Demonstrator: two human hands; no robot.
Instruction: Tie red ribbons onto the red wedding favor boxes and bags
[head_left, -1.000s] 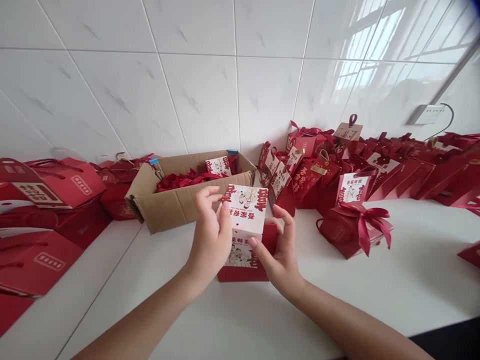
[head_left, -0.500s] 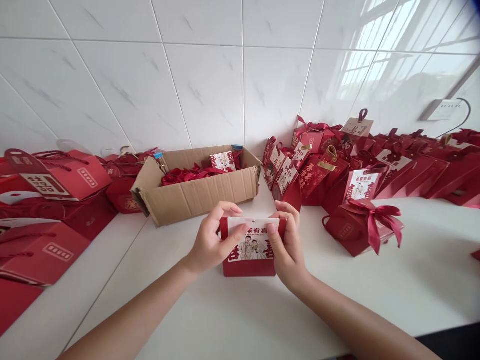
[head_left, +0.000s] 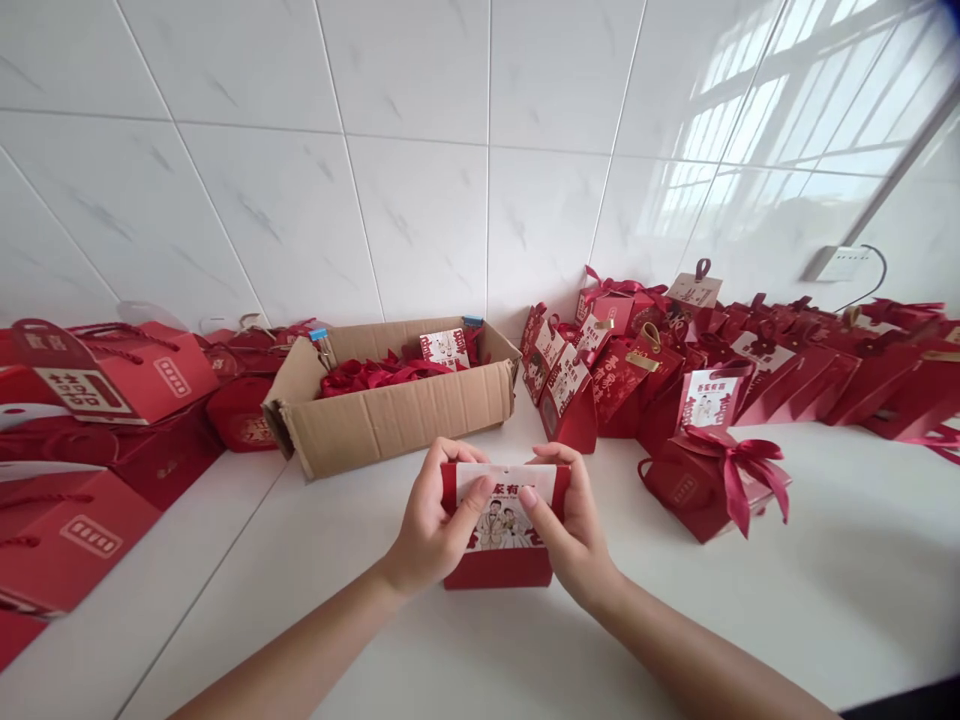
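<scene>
A red gift box (head_left: 498, 570) stands upright on the white table in front of me. Over its upper front lies a white card (head_left: 501, 527) printed with a bridal couple and red characters. My left hand (head_left: 439, 515) grips the box's left side, its thumb pressed on the card. From the other side, my right hand (head_left: 570, 525) holds the box's right edge, thumb also on the card. Fingers of both hands curl behind the top and are partly hidden.
Behind my hands stands a cardboard box (head_left: 405, 425) holding red ribbons (head_left: 375, 373) and a printed card (head_left: 444, 350). Red gift bags (head_left: 90, 520) are stacked at left. A bow-tied red box (head_left: 686, 490) sits at right, before rows of red boxes (head_left: 799, 375) along the tiled wall.
The view has tilted up slightly, so everything sits lower in the picture. My right thumb has slid inward across the card. Both hands keep hold of the gift box.
</scene>
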